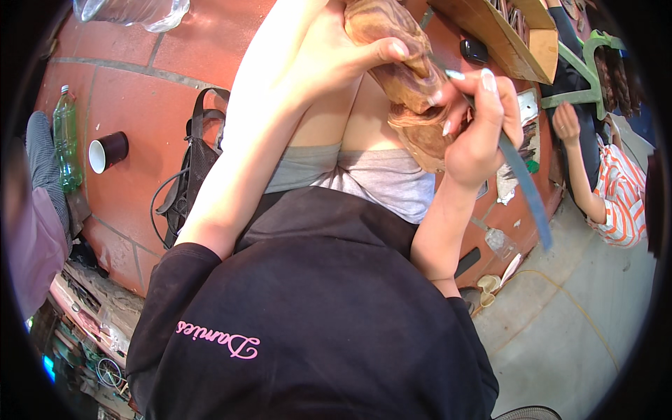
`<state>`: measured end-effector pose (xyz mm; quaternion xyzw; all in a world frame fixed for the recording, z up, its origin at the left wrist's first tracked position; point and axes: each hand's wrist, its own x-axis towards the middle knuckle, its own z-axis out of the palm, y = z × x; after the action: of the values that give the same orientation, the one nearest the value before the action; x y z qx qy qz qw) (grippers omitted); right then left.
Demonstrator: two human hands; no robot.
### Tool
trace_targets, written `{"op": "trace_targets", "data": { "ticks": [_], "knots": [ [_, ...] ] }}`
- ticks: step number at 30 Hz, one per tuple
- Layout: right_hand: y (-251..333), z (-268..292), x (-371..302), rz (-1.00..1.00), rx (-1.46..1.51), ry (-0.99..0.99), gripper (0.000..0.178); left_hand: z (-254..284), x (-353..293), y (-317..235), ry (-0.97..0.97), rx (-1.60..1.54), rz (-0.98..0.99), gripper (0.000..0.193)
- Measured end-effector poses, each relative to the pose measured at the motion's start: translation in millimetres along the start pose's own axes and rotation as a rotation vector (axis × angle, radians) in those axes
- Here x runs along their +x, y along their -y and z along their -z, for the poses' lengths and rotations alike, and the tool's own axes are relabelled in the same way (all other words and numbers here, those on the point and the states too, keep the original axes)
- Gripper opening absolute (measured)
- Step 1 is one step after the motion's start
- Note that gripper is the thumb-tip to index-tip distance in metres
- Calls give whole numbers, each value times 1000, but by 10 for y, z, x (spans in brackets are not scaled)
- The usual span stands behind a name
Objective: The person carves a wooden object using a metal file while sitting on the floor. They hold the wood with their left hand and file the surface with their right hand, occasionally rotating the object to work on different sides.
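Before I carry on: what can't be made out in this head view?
All in the head view:
Carving: upper end cut off by the top edge.
Left hand: thumb shows; the other fingertips don't, so their grip is unclear.
Strip: part of it is covered by the right hand.
Box: cut off by the top edge; contents too small to identify.

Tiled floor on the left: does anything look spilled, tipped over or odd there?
No spill shows on the tiles. The dark cup looks odd: its pale mouth faces left, as if tipped over, though fisheye distortion makes this uncertain.
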<state>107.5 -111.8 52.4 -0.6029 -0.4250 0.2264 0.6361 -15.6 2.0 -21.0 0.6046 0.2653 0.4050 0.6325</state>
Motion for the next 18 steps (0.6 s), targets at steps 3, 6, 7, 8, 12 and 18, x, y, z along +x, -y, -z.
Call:
{"op": "trace_targets", "data": {
  "ticks": [3,6,7,8,12,18],
  "knots": [
    [-16,50,-23,-45,148,-21,25,-2,-2,1,1,-3,-4,95],
    [23,-17,-3,-1,18,-21,25,-10,-8,-2,4,-1,-2,96],
    [32,-31,4,9,-42,-22,25,-13,-5,0,4,0,-2,96],
    [-7,1,-6,22,-29,-19,26,-12,-7,-4,1,1,-2,96],
    [-3,54,-41,-43,149,-30,26,-6,-5,-6,-1,-1,-2,96],
    [-21,50,-45,-15,94,-17,26,-1,-10,-10,-4,-1,-2,96]
  ]
}}
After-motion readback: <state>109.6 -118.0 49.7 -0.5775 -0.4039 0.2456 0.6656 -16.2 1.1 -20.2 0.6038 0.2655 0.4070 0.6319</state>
